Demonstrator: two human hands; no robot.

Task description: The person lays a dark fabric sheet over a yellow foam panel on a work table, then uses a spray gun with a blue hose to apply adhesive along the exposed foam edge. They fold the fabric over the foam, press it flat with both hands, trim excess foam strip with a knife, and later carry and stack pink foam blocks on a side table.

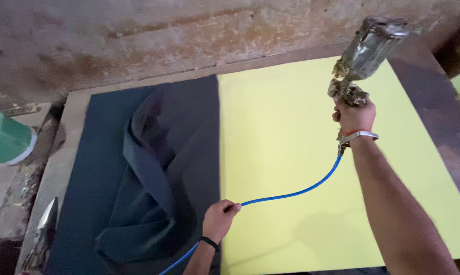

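Between the pinched fingertips of the left hand [218, 219] a thin blue air hose [296, 192] is running — the fingers are curling shut around it, the forearm rising from the lower edge of the view. At the hose's far end the right hand [353, 116] is wrapping tight around the grip of a grimy metal spray gun [365, 53], its cup tilting upward, the arm stretching out long and nearly straight. Both hands are hovering over a yellow foam sheet [281, 127] — beside it dark fabric [153, 168] is lying rumpled on the worktable [69, 127].
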